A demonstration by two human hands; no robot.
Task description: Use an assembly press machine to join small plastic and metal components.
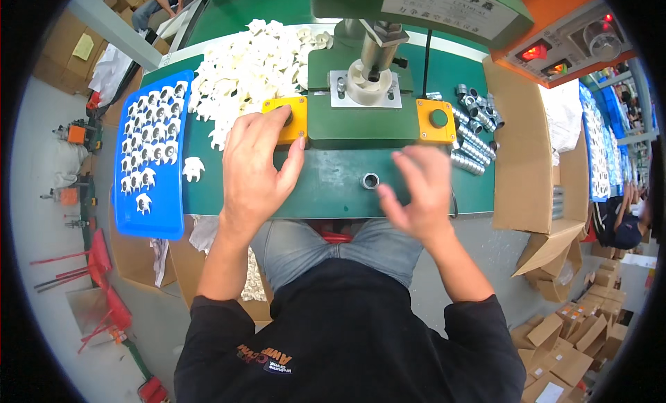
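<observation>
My left hand (258,168) is open, fingertips resting over the dark button on the left yellow button box (297,125). My right hand (422,195) is somewhat blurred; its thumb and fingers are apart, just in front of the right yellow button box (436,134), and I see nothing in it. Between my hands, a short metal ring (370,181) lies on the green table (326,203). The green press (362,129) stands behind it. Under the press's metal ram (378,56), a white plastic part (368,91) sits on the fixture plate.
White plastic parts (243,70) lie heaped at the back left. A blue tray (149,219) holds rows of them with dark centres; one loose white part (193,168) lies beside it. Metal rings (479,136) cluster at right, next to a cardboard box (527,160). An orange control box (565,42) hangs above.
</observation>
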